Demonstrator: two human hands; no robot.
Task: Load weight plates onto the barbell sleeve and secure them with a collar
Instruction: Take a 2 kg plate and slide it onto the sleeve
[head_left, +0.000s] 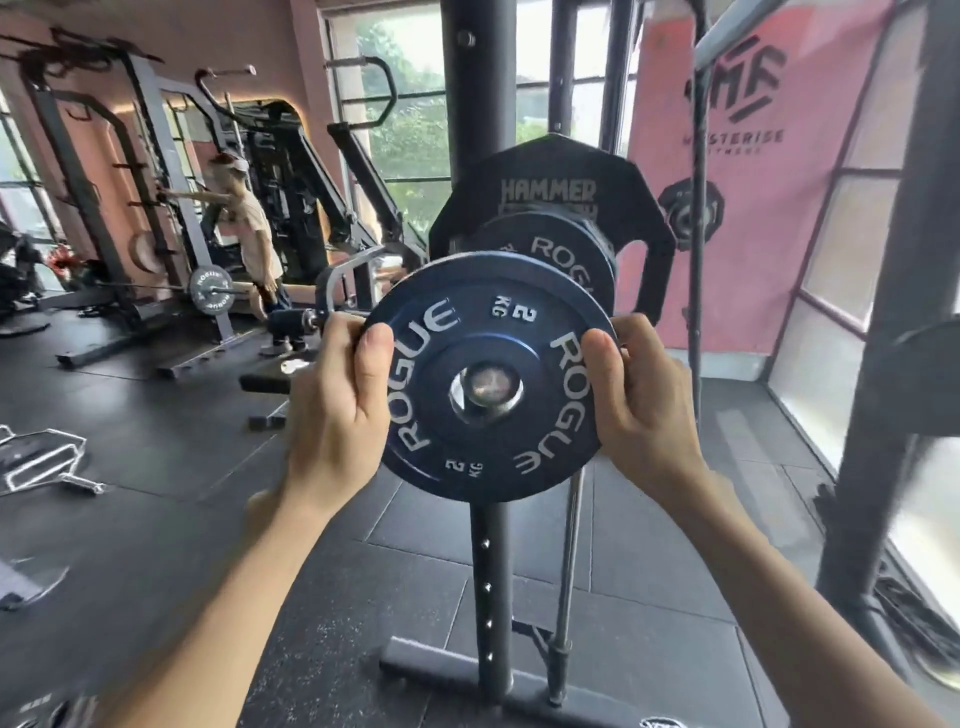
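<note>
A blue 2 kg Rogue plate (488, 332) faces me, its centre hole around the end of the barbell sleeve (487, 388). My left hand (345, 400) grips the plate's left rim, thumb on the face. My right hand (636, 400) grips the right rim the same way. Behind it on the sleeve sit another Rogue plate (563, 254) and a large black Hammer plate (550, 171). No collar is in view.
A black rack upright (491, 597) with a floor foot stands under the plate. A steel bar (566, 582) leans beside it. A pink banner (753, 171) hangs at the right. A mirror at the left shows a person and a loaded barbell (210, 291). A curved bar lies on the floor (47, 462).
</note>
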